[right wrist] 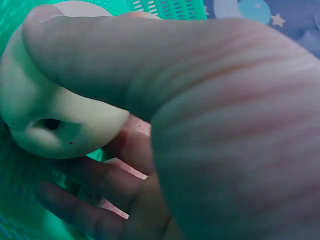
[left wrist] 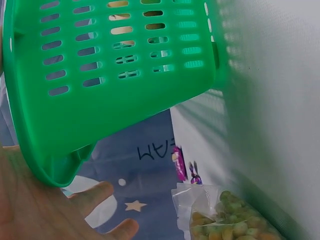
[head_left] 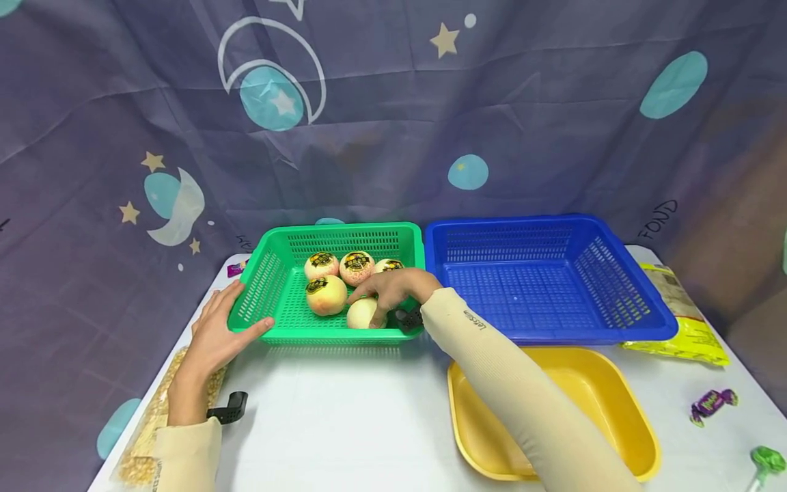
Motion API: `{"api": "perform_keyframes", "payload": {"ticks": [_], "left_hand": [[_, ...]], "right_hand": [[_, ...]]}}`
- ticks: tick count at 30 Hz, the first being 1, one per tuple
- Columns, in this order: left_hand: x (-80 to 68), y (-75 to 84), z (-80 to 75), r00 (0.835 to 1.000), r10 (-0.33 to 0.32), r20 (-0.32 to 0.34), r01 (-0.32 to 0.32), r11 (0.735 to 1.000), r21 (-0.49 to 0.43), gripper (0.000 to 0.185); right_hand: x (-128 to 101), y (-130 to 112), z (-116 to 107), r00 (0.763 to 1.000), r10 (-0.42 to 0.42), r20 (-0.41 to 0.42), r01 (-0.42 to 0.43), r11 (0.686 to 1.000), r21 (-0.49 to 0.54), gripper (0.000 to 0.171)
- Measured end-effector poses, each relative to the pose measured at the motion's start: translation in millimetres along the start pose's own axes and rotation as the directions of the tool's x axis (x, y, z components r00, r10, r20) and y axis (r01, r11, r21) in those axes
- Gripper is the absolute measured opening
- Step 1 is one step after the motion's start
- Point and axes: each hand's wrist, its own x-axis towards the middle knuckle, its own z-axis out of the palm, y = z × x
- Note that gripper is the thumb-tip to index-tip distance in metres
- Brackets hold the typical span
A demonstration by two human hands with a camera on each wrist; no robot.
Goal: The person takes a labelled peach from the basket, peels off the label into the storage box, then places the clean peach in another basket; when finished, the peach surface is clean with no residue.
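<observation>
A pale yellow apple [head_left: 363, 313] is in the front of the green basket [head_left: 344, 335], held between the thumb and fingers of my right hand [head_left: 396, 288]. Its dark stem hollow [right wrist: 50, 123] shows in the right wrist view, where the thumb [right wrist: 100, 55] crosses over it. Behind it, several blushed apples [head_left: 326, 295], most with black-and-gold stickers, sit close together. At the basket's left end is my left hand [head_left: 215, 328], thumb over the rim at the front corner. Its other fingers [left wrist: 95, 197] spread straight outside the basket in the left wrist view.
Right of the green basket stands a blue basket [head_left: 504, 294], with a yellow tray [head_left: 458, 410] under my right forearm. A yellow bag [head_left: 682, 338], a purple candy [head_left: 713, 404] and a green lollipop [head_left: 767, 458] lie farther right. Bagged grains [head_left: 138, 468] lie at left.
</observation>
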Motion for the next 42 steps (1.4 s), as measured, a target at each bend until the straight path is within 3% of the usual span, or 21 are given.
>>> {"api": "perform_keyframes", "payload": {"ticks": [5, 13, 16, 23, 30, 33, 36, 39, 42], "left_hand": [[0.7, 2.8, 1.2, 1.000, 0.006, 0.008, -0.006, 1.000, 0.002, 0.098], [2.7, 6.3, 1.6, 1.000, 0.015, 0.016, -0.015, 1.000, 0.012, 0.099], [2.6, 7.1, 1.3, 1.000, 0.018, 0.019, -0.018, 1.000, 0.016, 0.099], [0.1, 10.3, -0.6, 0.999, 0.023, 0.030, -0.024, 0.999, 0.024, 0.100], [-3.7, 17.7, 0.0, 0.998, 0.058, -0.027, -0.057, 0.998, 0.042, 0.093], [-4.2, 30.0, 2.6, 0.992, 0.100, -0.072, -0.099, 0.995, 0.018, 0.087], [-4.5, 47.3, 7.6, 0.979, 0.173, -0.107, -0.176, 0.984, -0.017, 0.081], [-7.6, 67.2, 14.6, 0.956, 0.266, -0.121, -0.275, 0.960, -0.056, 0.075], [-13.7, 87.5, 23.1, 0.924, 0.367, -0.109, -0.378, 0.918, -0.116, 0.072]], "right_hand": [[-7, 2, 2, 0.999, 0.024, -0.040, -0.023, 0.999, 0.041, 0.067], [-19, -4, -5, 0.979, -0.090, -0.180, 0.108, 0.990, 0.095, 0.064], [-26, -9, -8, 0.958, -0.143, -0.248, 0.182, 0.973, 0.141, 0.062], [-55, -19, -8, 0.900, -0.179, -0.397, 0.278, 0.938, 0.207, 0.058], [-92, -19, 3, 0.817, -0.253, -0.518, 0.381, 0.911, 0.155, 0.057], [-107, -18, 10, 0.793, -0.266, -0.548, 0.389, 0.914, 0.119, 0.058], [-122, -17, 19, 0.786, -0.269, -0.557, 0.377, 0.922, 0.085, 0.060], [-133, -15, 29, 0.789, -0.279, -0.548, 0.367, 0.929, 0.056, 0.063], [-144, -13, 40, 0.795, -0.286, -0.535, 0.360, 0.932, 0.038, 0.064]]}}
